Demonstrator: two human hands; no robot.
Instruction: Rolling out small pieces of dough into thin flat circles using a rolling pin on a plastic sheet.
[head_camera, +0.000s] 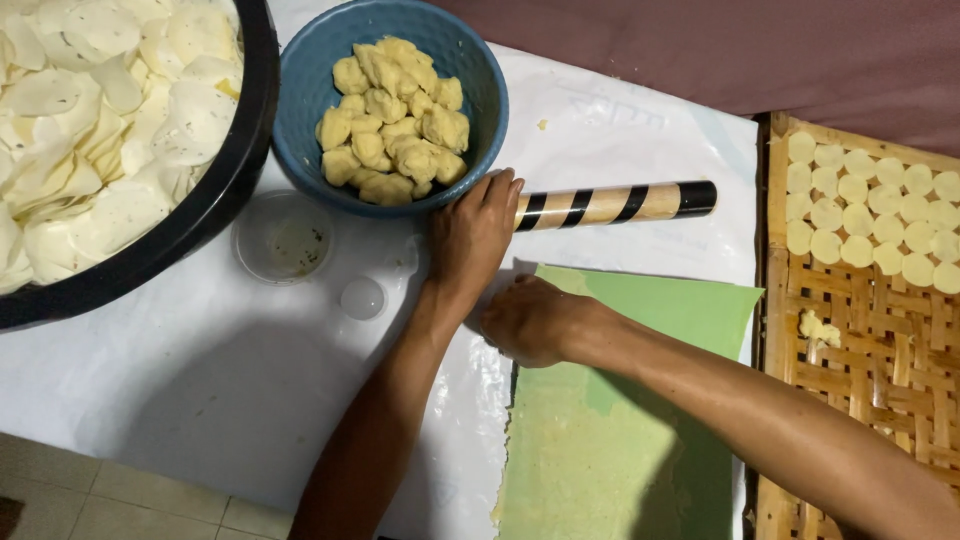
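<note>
Green sheet (650, 420) edge — right hand (535, 320)

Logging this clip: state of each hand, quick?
Left hand: open, flat on the black-striped wooden rolling pin.
Right hand: curled on the green sheet; grip unclear.

Bowl (300, 110) of dough lumps (392, 118) at far centre; basin (215, 190) of thin slices (100, 120) to its left. Rolling pin (615, 204) lies right of bowl. Sheet (640, 400) near centre-right. Woven tray (880, 370) at far right carries dough discs (870, 215).
</note>
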